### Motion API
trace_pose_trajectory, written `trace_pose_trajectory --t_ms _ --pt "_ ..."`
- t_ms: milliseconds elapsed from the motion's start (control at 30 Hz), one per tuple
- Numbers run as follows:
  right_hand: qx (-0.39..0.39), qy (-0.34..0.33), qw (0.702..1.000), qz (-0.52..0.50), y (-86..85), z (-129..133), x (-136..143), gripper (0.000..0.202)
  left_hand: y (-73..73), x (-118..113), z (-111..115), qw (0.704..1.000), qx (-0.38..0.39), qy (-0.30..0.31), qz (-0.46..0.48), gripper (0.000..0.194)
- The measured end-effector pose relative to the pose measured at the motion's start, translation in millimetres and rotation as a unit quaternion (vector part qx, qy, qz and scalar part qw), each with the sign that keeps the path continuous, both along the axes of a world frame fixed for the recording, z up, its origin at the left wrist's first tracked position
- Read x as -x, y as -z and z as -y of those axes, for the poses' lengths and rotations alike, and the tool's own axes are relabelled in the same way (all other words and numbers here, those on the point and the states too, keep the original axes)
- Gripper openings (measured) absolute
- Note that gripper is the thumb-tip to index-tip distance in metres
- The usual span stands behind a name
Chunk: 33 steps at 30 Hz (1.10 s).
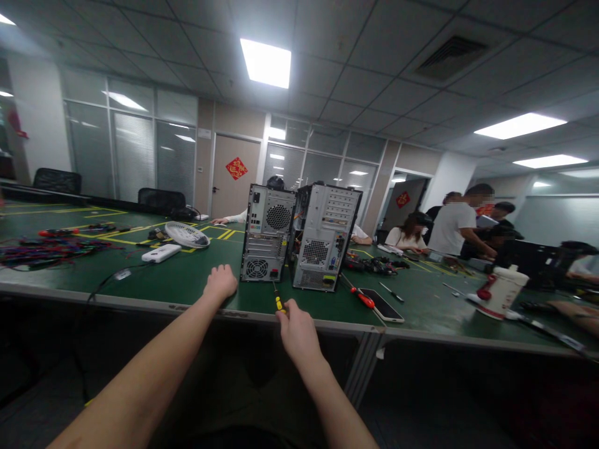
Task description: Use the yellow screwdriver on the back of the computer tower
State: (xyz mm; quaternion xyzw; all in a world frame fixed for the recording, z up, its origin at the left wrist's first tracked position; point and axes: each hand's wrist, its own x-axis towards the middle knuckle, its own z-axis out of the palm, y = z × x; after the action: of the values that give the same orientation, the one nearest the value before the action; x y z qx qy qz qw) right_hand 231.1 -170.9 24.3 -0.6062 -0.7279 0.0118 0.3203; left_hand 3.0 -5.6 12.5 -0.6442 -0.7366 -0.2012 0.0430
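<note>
My right hand (299, 327) grips a yellow-and-black screwdriver (279, 302). Its shaft points away from me, with the tip at the lower rear edge of the left computer tower (264, 240); whether it touches is too small to tell. My left hand (221, 282) rests on the green table just left of that tower, fingers curled under and their inside hidden. A second computer tower (321, 243) stands upright close on the right. Both towers turn their rear panels to me, with fan grilles and ports showing.
Right of the towers lie a red screwdriver (365, 299), a phone (381, 305) and a thin tool (391, 292). A white cup (503, 293) stands farther right. Leftward are a white power strip (161, 252), a white basket (187, 235) and bundled cables (51, 249). Other people work behind.
</note>
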Motion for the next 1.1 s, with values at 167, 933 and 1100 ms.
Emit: trace_pose_trajectory --t_ms 167,933,1100 --pt "-0.005 -0.004 1.000 0.023 -0.4 1.1 0.3 0.014 1.1 0.6 -1.2 1.000 0.001 0.002 -0.001 0.042" --pt "-0.008 0.018 1.000 0.022 3.1 -4.1 -1.2 0.018 2.7 0.8 -3.1 1.000 -0.006 -0.001 -0.002 0.042" --pt "-0.044 -0.002 0.998 0.041 6.0 -3.8 -2.3 0.015 4.0 1.2 -5.4 1.000 -0.008 -0.001 0.000 0.042"
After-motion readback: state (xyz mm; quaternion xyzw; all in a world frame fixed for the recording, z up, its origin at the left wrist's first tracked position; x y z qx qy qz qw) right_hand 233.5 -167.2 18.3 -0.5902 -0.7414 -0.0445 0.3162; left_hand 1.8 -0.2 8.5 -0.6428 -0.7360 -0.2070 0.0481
